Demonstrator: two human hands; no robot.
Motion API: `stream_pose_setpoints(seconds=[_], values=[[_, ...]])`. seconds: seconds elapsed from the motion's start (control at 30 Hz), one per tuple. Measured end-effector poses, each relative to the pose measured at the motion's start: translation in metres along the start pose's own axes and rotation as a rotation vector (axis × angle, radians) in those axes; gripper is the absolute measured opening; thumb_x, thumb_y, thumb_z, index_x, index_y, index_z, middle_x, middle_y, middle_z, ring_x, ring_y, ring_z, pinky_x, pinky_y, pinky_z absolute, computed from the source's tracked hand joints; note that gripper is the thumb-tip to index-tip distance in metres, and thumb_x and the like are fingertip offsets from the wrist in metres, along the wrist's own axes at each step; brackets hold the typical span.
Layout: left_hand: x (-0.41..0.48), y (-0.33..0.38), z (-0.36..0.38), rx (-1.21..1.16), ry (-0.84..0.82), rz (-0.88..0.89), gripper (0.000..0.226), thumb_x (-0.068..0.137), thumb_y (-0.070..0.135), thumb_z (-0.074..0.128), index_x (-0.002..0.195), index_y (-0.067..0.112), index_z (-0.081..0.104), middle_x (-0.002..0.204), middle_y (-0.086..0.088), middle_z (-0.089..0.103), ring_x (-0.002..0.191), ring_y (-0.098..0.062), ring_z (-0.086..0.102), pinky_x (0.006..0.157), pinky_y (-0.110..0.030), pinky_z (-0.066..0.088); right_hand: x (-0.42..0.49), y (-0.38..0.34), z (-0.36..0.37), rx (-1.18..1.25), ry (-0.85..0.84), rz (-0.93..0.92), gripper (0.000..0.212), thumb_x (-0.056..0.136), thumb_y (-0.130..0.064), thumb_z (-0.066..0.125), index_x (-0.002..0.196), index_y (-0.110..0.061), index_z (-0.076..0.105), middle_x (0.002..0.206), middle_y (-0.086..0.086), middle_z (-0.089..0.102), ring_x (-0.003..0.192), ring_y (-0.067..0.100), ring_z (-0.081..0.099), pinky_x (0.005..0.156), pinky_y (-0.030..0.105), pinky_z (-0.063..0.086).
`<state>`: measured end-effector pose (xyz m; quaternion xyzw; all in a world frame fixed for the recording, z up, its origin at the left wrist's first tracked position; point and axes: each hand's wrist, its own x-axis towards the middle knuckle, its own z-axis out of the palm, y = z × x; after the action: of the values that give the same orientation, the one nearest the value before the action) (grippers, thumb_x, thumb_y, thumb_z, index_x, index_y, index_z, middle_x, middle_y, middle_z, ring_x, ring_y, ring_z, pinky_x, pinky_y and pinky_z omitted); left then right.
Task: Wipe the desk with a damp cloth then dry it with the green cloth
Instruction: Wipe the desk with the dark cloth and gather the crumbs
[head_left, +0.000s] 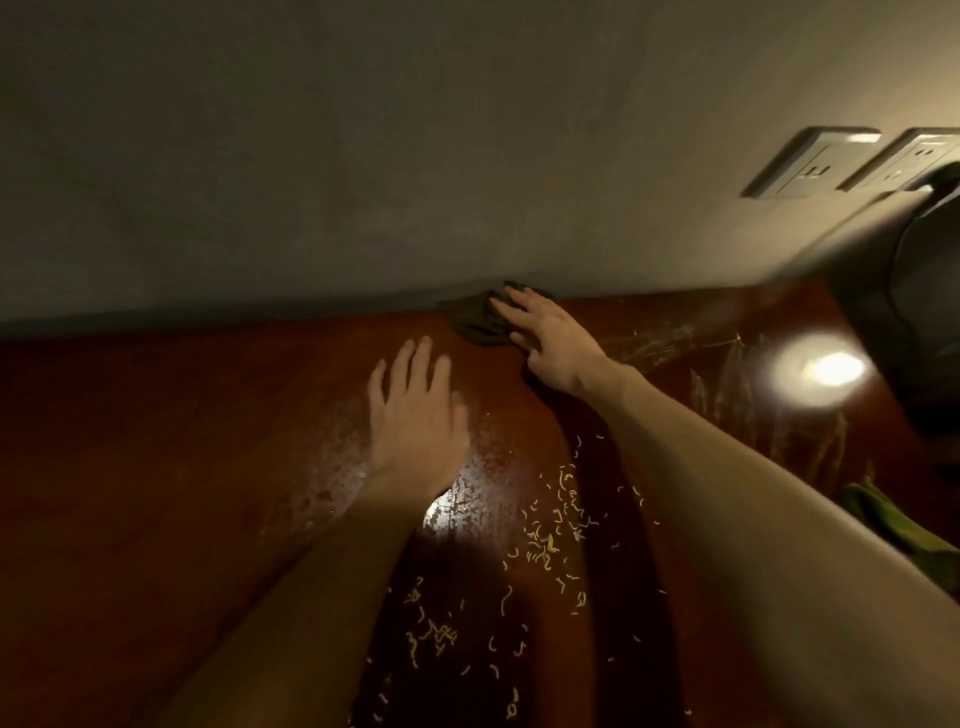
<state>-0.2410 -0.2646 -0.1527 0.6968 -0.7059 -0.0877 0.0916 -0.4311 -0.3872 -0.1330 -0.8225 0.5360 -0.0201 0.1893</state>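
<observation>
A dark crumpled cloth (475, 319) lies on the reddish-brown desk (156, 441) at its back edge, against the wall. My right hand (548, 340) lies flat on the cloth's right side, fingers straight and pressing it down. My left hand (415, 410) rests flat on the desk a little nearer, fingers spread, holding nothing. Wet streaks shine around the left hand. A green cloth (893, 519) lies bunched at the desk's right edge, partly hidden behind my right forearm.
Small pale crumbs (550, 525) are scattered over the desk between my forearms. Two wall sockets (810, 163) sit at the upper right. A dark rounded object (914, 312) stands at the right. A bright lamp reflection (831, 369) glares on the desk.
</observation>
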Motion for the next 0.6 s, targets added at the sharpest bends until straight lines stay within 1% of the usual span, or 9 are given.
stream_pose_setpoints(seconds=[0.1, 0.2, 0.27, 0.37, 0.43, 0.5, 0.6], values=[[-0.001, 0.011, 0.010, -0.050, 0.043, -0.068, 0.058, 0.107, 0.043, 0.027, 0.159, 0.020, 0.036, 0.170, -0.007, 0.026, 0.160, -0.023, 0.014, 0.129, -0.053, 0.009, -0.005, 0.027, -0.019, 0.021, -0.073, -0.040, 0.061, 0.105, -0.007, 0.050, 0.160, -0.027, 0.033, 0.170, -0.002, 0.020, 0.158, 0.020, 0.011, 0.119, 0.023, 0.004], [-0.002, 0.009, 0.010, -0.075, 0.066, -0.072, 0.058, 0.106, 0.043, 0.029, 0.158, 0.020, 0.039, 0.169, -0.006, 0.029, 0.159, -0.022, 0.016, 0.129, -0.053, 0.010, -0.016, 0.050, -0.032, 0.099, -0.085, 0.010, 0.060, 0.103, -0.003, 0.053, 0.156, -0.028, 0.041, 0.169, -0.006, 0.023, 0.157, 0.016, 0.011, 0.118, 0.021, 0.004], [-0.004, 0.010, 0.009, -0.067, 0.073, -0.070, 0.059, 0.105, 0.044, 0.028, 0.157, 0.019, 0.040, 0.169, -0.007, 0.030, 0.159, -0.023, 0.017, 0.129, -0.053, 0.012, -0.027, 0.056, -0.031, 0.166, -0.053, 0.057, 0.057, 0.102, -0.003, 0.054, 0.154, -0.027, 0.046, 0.167, -0.007, 0.027, 0.157, 0.014, 0.012, 0.120, 0.021, 0.003], [-0.003, 0.011, 0.010, -0.064, 0.089, -0.079, 0.060, 0.104, 0.043, 0.028, 0.156, 0.018, 0.043, 0.168, -0.007, 0.032, 0.159, -0.024, 0.018, 0.128, -0.053, 0.013, -0.049, 0.050, -0.020, 0.249, 0.025, 0.121, 0.054, 0.101, -0.002, 0.054, 0.150, -0.024, 0.051, 0.165, -0.004, 0.033, 0.156, 0.015, 0.017, 0.124, 0.024, 0.006], [-0.002, 0.011, 0.011, -0.073, 0.085, -0.078, 0.059, 0.104, 0.042, 0.030, 0.155, 0.017, 0.044, 0.167, -0.009, 0.033, 0.158, -0.025, 0.019, 0.128, -0.053, 0.013, -0.068, 0.043, -0.012, 0.284, 0.043, 0.127, 0.054, 0.100, 0.000, 0.054, 0.149, -0.022, 0.053, 0.164, -0.003, 0.035, 0.155, 0.015, 0.019, 0.123, 0.022, 0.006], [-0.001, 0.011, 0.011, -0.070, 0.078, -0.079, 0.060, 0.104, 0.043, 0.029, 0.155, 0.016, 0.044, 0.167, -0.010, 0.032, 0.159, -0.025, 0.018, 0.128, -0.054, 0.013, -0.087, 0.037, -0.004, 0.302, 0.039, 0.116, 0.055, 0.099, 0.001, 0.055, 0.149, -0.023, 0.053, 0.163, -0.006, 0.035, 0.155, 0.011, 0.018, 0.123, 0.021, 0.005], [0.000, 0.012, 0.010, -0.071, 0.083, -0.081, 0.062, 0.103, 0.044, 0.029, 0.155, 0.014, 0.045, 0.167, -0.011, 0.033, 0.159, -0.026, 0.018, 0.128, -0.055, 0.013, -0.106, 0.029, 0.005, 0.327, 0.045, 0.141, 0.057, 0.099, 0.002, 0.055, 0.149, -0.026, 0.052, 0.163, -0.012, 0.033, 0.153, 0.002, 0.015, 0.119, 0.009, -0.001]])
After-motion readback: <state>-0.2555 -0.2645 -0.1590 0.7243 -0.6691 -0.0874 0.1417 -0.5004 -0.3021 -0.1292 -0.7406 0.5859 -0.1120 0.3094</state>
